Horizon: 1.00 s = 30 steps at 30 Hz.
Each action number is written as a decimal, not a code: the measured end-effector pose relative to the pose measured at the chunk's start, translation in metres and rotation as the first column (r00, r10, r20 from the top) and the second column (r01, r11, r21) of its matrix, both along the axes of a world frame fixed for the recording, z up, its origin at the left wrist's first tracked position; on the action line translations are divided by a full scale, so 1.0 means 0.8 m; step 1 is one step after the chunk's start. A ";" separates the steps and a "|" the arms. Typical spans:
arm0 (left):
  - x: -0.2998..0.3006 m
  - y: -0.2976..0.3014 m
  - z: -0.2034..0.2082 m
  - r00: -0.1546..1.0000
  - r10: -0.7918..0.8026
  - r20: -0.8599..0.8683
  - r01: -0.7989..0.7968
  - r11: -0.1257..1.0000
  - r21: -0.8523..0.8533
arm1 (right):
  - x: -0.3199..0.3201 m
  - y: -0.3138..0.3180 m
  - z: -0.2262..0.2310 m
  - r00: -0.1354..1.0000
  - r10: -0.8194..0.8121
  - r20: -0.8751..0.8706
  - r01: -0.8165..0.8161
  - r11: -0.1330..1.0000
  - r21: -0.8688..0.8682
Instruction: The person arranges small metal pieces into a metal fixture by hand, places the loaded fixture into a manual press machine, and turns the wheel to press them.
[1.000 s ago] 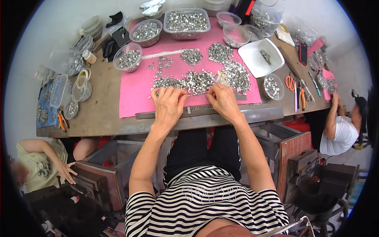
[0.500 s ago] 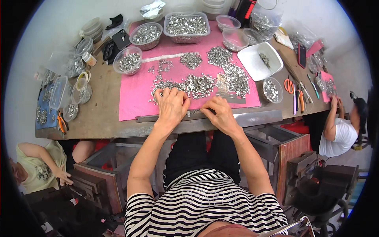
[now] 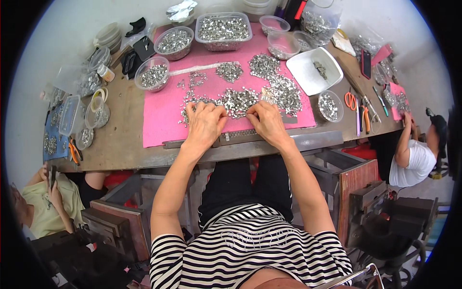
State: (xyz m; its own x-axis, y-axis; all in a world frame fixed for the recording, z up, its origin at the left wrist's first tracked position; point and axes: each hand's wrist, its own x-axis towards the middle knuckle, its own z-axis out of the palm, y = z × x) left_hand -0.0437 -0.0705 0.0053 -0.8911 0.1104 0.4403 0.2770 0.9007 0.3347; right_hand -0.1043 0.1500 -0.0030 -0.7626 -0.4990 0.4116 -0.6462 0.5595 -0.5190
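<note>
Left hand (image 3: 204,127): fingers bent down at the near edge of the loose silver metal pieces (image 3: 239,102); cannot tell whether one is gripped. Right hand (image 3: 266,124): thumb and fingertips drawn together beside the same heap, any grasp hidden. Pieces lie on pink mat (image 3: 156,126), beyond toothed metal strip (image 3: 242,133).

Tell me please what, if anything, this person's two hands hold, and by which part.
Cannot be told: the left hand and right hand are at the near edge of the small metal pieces, and anything pinched there is hidden or too small.
</note>
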 end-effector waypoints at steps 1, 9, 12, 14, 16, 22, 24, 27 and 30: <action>-0.001 -0.001 -0.002 1.000 -0.014 -0.005 0.014 1.000 0.011 | 0.001 0.001 0.002 1.000 0.012 0.006 -0.012 1.000 -0.008; -0.001 0.000 0.000 0.999 -0.039 -0.036 0.039 0.999 0.002 | 0.049 0.016 0.019 0.986 0.157 0.050 -0.148 0.978 -0.149; -0.002 0.000 0.000 0.999 -0.037 -0.014 0.036 0.999 -0.029 | 0.056 0.010 0.013 0.991 0.126 -0.043 -0.131 0.980 -0.153; -0.002 0.001 -0.002 0.996 -0.047 -0.077 0.041 0.997 -0.069 | 0.058 0.008 0.006 0.992 0.117 -0.045 -0.122 0.981 -0.153; 0.000 0.003 -0.004 0.995 -0.047 -0.085 0.043 0.998 -0.045 | 0.058 0.009 0.000 0.991 0.122 -0.054 -0.129 0.977 -0.171; 0.003 0.005 0.001 0.997 -0.026 -0.074 0.025 0.999 -0.021 | 0.042 0.016 0.005 0.993 0.094 -0.065 -0.105 0.976 -0.190; 0.003 0.005 0.001 0.996 -0.035 -0.080 0.033 0.999 -0.026 | 0.025 0.021 0.000 0.996 0.019 -0.082 -0.031 0.987 -0.157; 0.004 0.001 0.001 0.998 -0.043 -0.054 0.042 0.999 -0.030 | 0.008 0.015 0.000 0.994 -0.029 -0.101 0.017 0.992 -0.122; 0.002 0.001 -0.001 0.997 -0.013 -0.072 0.010 0.999 -0.035 | 0.004 0.006 0.001 0.987 -0.123 -0.102 0.127 0.992 0.028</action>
